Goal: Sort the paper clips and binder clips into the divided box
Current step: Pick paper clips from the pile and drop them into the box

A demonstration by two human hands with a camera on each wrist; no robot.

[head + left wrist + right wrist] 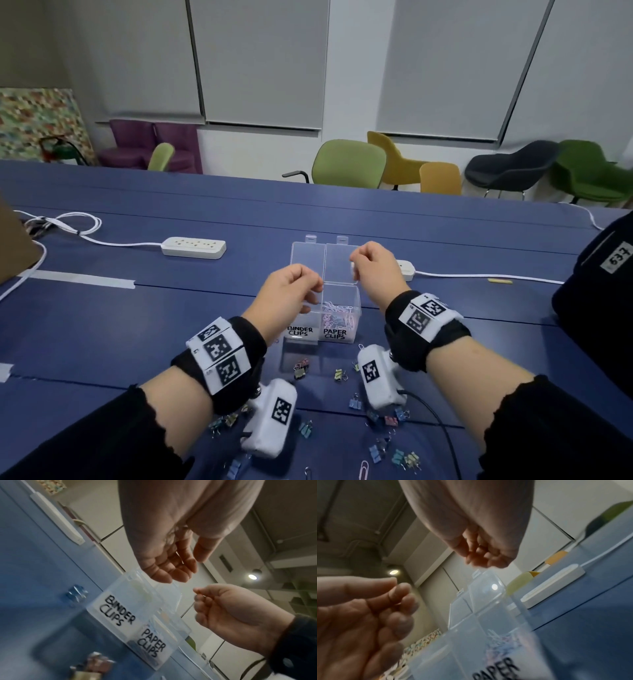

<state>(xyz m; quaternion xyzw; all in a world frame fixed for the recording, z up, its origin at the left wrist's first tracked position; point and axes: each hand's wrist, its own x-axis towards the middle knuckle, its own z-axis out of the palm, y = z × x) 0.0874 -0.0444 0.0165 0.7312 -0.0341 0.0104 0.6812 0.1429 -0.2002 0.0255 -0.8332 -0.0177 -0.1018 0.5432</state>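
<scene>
Your left hand (291,291) hovers at centre frame over the left half of the clear plastic divided box (356,310), fingers loosely curled; the left wrist view shows its palm holding nothing. Your right hand (373,262) hangs above the box's right rear corner with thumb and forefinger pressed together; whether they pinch anything cannot be told, since no clip is visible between them in any view.

The box stands just below both hands, its hinged transparent lids (323,258) thrown back toward the top of the frame. The right compartment, labelled PAPER CLIPS, holds a heap of pastel wire paper clips (337,313). The left compartment, labelled BINDER CLIPS, looks nearly empty.

The small pastel binder clips (356,402) lie scattered on the blue table (102,325) in the lower part of the frame, nearer you than the box, under and behind both wrists. One pink paper clip (363,470) lies at the bottom edge, long axis roughly up-frame. The coming pick therefore probably calls for drawing a hand back toward you; either is about equally near.

The head view alone shows the scattered clips in full. The wrist views alone show the undersides of the hands.
</scene>
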